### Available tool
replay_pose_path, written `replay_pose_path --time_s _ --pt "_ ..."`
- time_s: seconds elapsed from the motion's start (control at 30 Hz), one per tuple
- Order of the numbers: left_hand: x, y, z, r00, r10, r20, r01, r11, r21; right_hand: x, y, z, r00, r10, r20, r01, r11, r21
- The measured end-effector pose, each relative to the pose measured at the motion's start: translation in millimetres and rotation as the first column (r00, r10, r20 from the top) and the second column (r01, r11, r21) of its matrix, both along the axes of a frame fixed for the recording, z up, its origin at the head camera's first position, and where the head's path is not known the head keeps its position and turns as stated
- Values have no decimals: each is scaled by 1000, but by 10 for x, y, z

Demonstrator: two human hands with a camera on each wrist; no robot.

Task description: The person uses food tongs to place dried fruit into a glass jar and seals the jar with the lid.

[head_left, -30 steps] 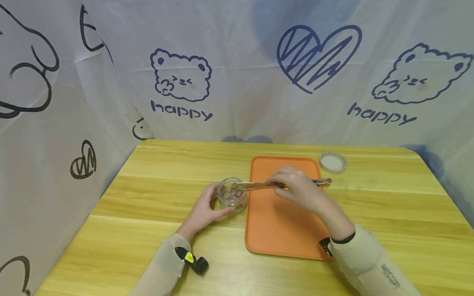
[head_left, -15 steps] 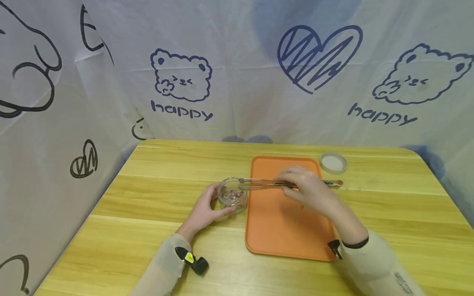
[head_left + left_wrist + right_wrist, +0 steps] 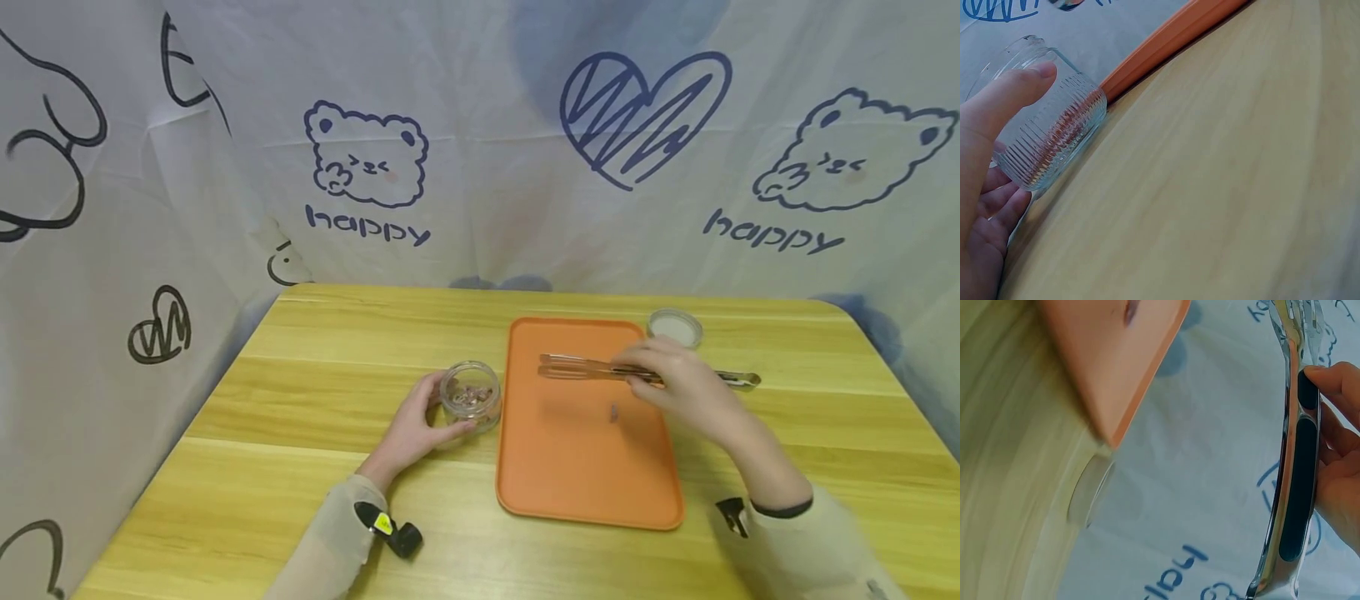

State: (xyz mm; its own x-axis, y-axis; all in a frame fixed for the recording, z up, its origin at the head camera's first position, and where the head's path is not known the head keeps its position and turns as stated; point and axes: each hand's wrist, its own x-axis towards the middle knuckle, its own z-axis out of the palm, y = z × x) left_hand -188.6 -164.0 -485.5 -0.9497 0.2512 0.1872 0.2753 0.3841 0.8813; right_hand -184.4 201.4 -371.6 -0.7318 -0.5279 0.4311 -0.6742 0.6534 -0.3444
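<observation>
My left hand point(image 3: 416, 425) holds a clear glass jar point(image 3: 471, 398) upright, thumb on the near side and fingers round the far left. Its lid is off, and small reddish-brown pieces point(image 3: 1063, 131) lie at the bottom, behind ribbed glass in the left wrist view. My right hand point(image 3: 686, 383) grips metal tongs point(image 3: 1297, 469) with dark handle inserts, over the right edge of the orange tray point(image 3: 585, 483). The tongs' tips point left above the tray, apart with nothing between them. One small dark piece point(image 3: 613, 413) lies on the tray below the tongs.
A round clear lid point(image 3: 675, 327) lies on the wooden table point(image 3: 315, 350) behind the tray's far right corner. The tray stands just right of the jar. White cloth point(image 3: 480, 200) with blue drawings hangs behind the table and at its sides.
My right hand has drawn the tongs out of the jar and moved right across the tray. The small piece on the tray has come into view. My left hand and the jar stay put.
</observation>
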Motion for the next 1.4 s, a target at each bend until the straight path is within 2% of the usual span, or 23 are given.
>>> replay_pose_path --time_s 0.17,0.5,0.73,0.93,1.17,1.4 --pt "0 -1 0 1000 0 1 0 1000 -5 42 177 -42 999 -29 -37 29 1000 -5" --pt "-2 1 2 1000 5 -2 -5 1000 -5 107 525 -154 999 -43 -32 43 999 27" --pt "-1 -1 0 1000 14 10 -14 1000 -15 112 705 -255 1000 -20 -13 21 998 62" --pt "-1 -1 0 1000 12 7 -12 1000 -10 106 757 -339 1000 2 -21 0 997 77" --pt "4 0 -16 1000 4 -6 -4 1000 -6 118 786 -422 997 -22 70 16 996 87" --pt "10 0 -10 1000 11 10 -11 1000 -10 114 791 -460 996 -33 88 24 995 97"
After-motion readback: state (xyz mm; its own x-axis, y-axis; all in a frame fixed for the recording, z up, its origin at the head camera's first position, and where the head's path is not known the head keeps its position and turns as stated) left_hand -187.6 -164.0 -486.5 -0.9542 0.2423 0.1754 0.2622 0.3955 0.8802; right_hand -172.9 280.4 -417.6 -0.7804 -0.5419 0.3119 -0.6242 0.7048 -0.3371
